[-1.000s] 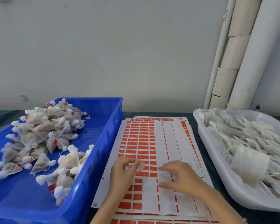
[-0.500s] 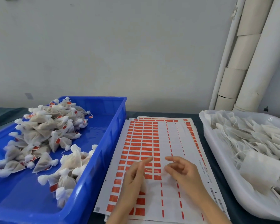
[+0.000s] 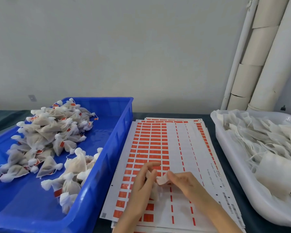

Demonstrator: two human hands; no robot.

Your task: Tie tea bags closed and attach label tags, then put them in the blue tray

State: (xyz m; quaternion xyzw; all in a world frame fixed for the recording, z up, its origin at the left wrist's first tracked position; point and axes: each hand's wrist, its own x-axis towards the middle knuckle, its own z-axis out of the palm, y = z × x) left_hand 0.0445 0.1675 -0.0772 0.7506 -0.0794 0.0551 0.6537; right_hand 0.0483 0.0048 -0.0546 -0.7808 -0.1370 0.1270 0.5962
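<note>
Tea bag (image 3: 155, 193): white mesh, held low over the label sheets, between the two hands; most of it is hidden by the left hand.
Left hand (image 3: 139, 184): its thumb and lower fingers curl round the tea bag; the index finger is stretched upward.
Right hand (image 3: 185, 182): thumb and fingertips pinch a pale tab (image 3: 161, 179) just beside the left hand's fingers. I cannot tell if it is a tag or the top of the bag.
Label sheets (image 3: 158, 142): a stack with rows of red labels – it lies on the dark table (image 3: 175, 114) between the two trays.
Blue tray (image 3: 107, 165): left of the sheets, holding tied tea bags (image 3: 49, 132) with red tags.
White tray (image 3: 233, 165): on the right – full of flat bags (image 3: 267, 140) with strings.
Cardboard tubes (image 3: 249, 78): lean on the wall behind the white tray.
</note>
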